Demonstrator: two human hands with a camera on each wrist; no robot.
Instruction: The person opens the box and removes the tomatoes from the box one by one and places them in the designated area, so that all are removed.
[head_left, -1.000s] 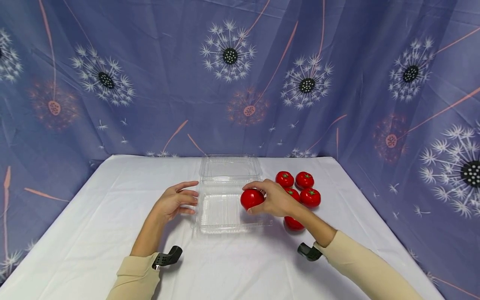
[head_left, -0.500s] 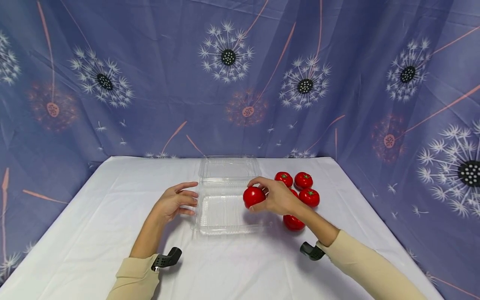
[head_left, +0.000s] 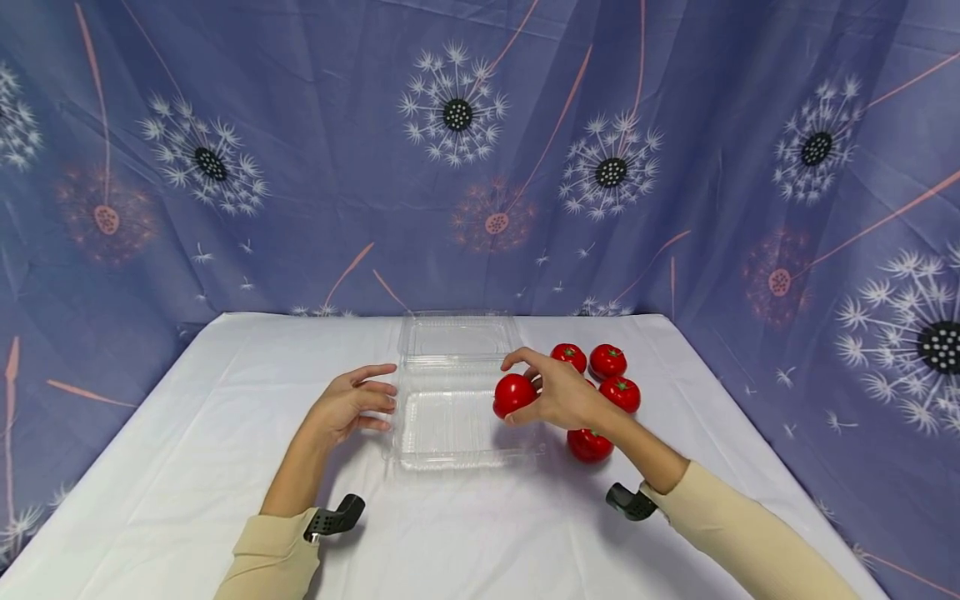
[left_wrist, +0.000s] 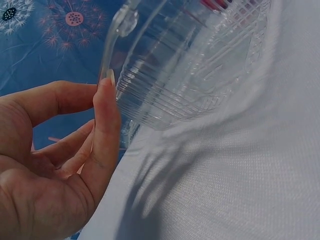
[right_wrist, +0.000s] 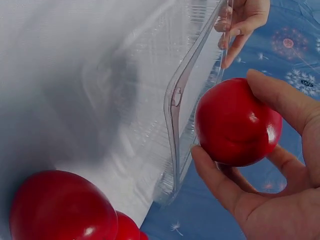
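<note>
My right hand grips a shiny red tomato between thumb and fingers. It hangs over the right side of a clear plastic clamshell box, outside the near rim in the right wrist view. The lid is folded back behind the box's base. At the left rim rests my left hand, its fingers spread and relaxed. Fingertips of that hand touch the clear rim in the left wrist view. More tomatoes with green stem tops sit right of the box, one partly hidden behind the right hand.
A white cloth covers the table. Blue curtains with dandelion prints stand behind it and at both sides. Nearest to me among the loose tomatoes, one tomato lies under the right forearm. Each wrist wears a black camera mount.
My right hand and the tomato in it have shifted slightly right, from over the box's base toward its right edge. The left hand has stayed at the left rim.
</note>
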